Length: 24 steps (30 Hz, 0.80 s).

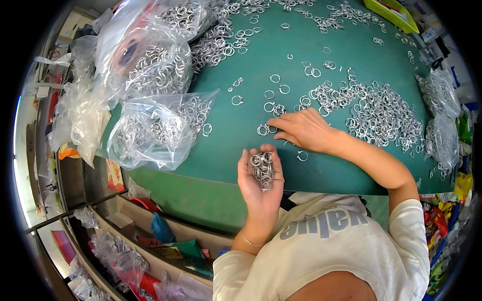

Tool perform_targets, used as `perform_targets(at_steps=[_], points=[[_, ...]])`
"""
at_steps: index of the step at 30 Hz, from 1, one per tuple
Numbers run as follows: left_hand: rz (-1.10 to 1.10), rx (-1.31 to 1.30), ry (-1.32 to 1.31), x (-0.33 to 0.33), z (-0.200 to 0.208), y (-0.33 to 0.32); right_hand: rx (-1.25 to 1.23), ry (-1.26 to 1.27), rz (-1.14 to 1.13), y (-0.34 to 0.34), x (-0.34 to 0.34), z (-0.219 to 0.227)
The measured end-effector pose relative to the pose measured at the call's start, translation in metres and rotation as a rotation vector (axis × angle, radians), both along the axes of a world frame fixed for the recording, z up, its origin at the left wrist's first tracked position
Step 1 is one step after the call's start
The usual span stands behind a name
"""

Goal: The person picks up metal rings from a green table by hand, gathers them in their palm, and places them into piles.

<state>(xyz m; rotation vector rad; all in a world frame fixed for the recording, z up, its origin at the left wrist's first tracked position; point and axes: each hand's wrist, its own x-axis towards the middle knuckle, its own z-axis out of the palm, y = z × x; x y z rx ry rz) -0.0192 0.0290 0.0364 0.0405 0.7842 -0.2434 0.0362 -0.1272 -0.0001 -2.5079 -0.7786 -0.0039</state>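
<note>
My left hand [259, 188] is cupped palm up near the table's front edge, its fingers curled around a heap of silver metal rings [263, 170]. My right hand [307, 129] reaches low over the green tabletop, just beyond the left hand. Its index finger and thumb are apart, with the fingertips beside a small pair of silver rings [263, 130]; whether they touch is hard to tell. Another small cluster of rings [278, 109] lies just beyond the index finger. A single ring [302, 156] rests nearer me, under the right wrist.
A broad pile of rings [386, 118] spreads to the right on the green table [241, 155]. Clear plastic bags of rings [160, 123] crowd the left side, and more bags [442, 95] hang at the right edge. A yellow-green tray [394, 15] stands far right. Below left are cardboard compartments [175, 261].
</note>
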Motion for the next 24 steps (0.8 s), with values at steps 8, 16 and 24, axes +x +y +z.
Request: perform_targets(at_steps=[8,16,24], points=[[-0.157,-0.239,-0.240,-0.005,-0.030,0.016,1.182,1.272,-0.261,-0.022,0.001,0.036],[-0.172,0.042,-0.034,-0.002,-0.013,0.001,1.055,1.300,-0.291,-0.004,-0.013,0.044],[-0.292,-0.018,-0.221,-0.009,-0.023,0.012,0.359,0.108,-0.153,0.014,0.000,0.027]])
